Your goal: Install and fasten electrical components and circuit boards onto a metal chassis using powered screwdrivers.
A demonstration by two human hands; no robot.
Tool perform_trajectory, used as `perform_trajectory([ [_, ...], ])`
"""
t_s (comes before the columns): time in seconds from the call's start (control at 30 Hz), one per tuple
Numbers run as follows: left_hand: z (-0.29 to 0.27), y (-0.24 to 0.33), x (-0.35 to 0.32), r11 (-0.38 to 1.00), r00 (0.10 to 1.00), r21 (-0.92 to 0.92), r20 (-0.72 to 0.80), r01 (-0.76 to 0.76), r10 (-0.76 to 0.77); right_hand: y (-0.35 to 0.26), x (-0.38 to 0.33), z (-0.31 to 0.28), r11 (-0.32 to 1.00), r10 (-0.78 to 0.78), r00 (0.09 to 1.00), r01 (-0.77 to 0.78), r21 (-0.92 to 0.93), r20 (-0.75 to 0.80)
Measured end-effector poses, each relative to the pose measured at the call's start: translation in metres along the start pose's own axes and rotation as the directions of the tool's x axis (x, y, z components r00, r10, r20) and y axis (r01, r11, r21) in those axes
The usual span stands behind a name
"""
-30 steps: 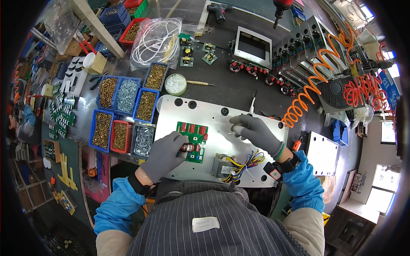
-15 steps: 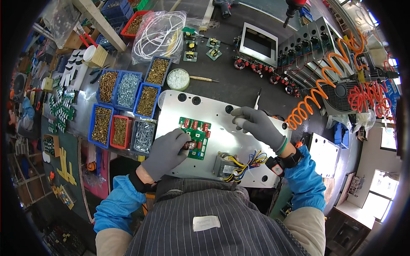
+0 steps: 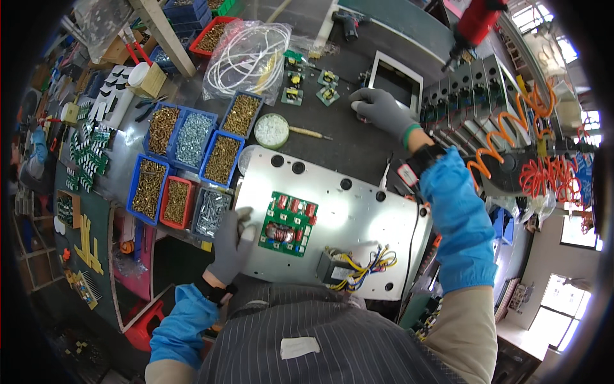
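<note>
Far left of the table (image 3: 358, 147): small green parts in rows (image 3: 86, 157), then blue bins (image 3: 192, 137) of brass and silver screws, one red bin (image 3: 176, 201) among them, and a grey-screw bin (image 3: 211, 213) at the lower right of the group. Above them a clear bag of white cable (image 3: 246, 54).

Left hand (image 3: 231, 246), grey glove, blue sleeve, rests on the left edge of the metal plate (image 3: 358, 217), just beside the grey-screw bin. Fingers loosely curled, thumb up on the plate edge, holding nothing I can make out. The plate lies flat at table centre, right in front of the person.

On the plate: green circuit board (image 3: 289, 223) with red parts and a copper coil, just right of the left hand, not touched. Lower right of it a small black transformer (image 3: 332, 272) with a bunch of yellow, blue and red wires (image 3: 371, 259). Above the plate's upper left corner, a round white tub (image 3: 272, 130) with a small tool beside it.

Small green boards (image 3: 310, 86) lie further back. Right hand (image 3: 382, 110), grey glove, is stretched out well away from the plate, fingers bent down over a small pale object at the lower left corner of a white-framed panel (image 3: 396, 80); cannot tell whether it is gripped or just touched. Black wrist strap (image 3: 419, 160) on that arm.

Right side: row of grey units (image 3: 473, 89), orange coiled hoses (image 3: 511, 147), red power tool (image 3: 473, 22) hanging above.
</note>
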State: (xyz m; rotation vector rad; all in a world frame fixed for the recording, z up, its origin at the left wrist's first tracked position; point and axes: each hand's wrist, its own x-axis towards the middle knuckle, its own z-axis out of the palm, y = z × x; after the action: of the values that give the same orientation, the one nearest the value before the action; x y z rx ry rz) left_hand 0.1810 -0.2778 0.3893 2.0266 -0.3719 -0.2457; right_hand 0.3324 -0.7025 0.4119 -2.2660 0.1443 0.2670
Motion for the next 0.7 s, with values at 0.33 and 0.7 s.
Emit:
perform_trajectory([
  [0.33,0.001,-0.024,-0.001,0.998,0.998,-0.003,0.017,-0.066,0.066,0.052,0.147,0.064,0.827,0.064,0.991,-0.119,-0.550,-0.117],
  [0.7,-0.001,-0.027,-0.001,0.997,0.999,0.066,0.041,-0.038,0.035,0.075,0.167,0.099,0.833,0.235,0.971,-0.222,-0.506,-0.041],
])
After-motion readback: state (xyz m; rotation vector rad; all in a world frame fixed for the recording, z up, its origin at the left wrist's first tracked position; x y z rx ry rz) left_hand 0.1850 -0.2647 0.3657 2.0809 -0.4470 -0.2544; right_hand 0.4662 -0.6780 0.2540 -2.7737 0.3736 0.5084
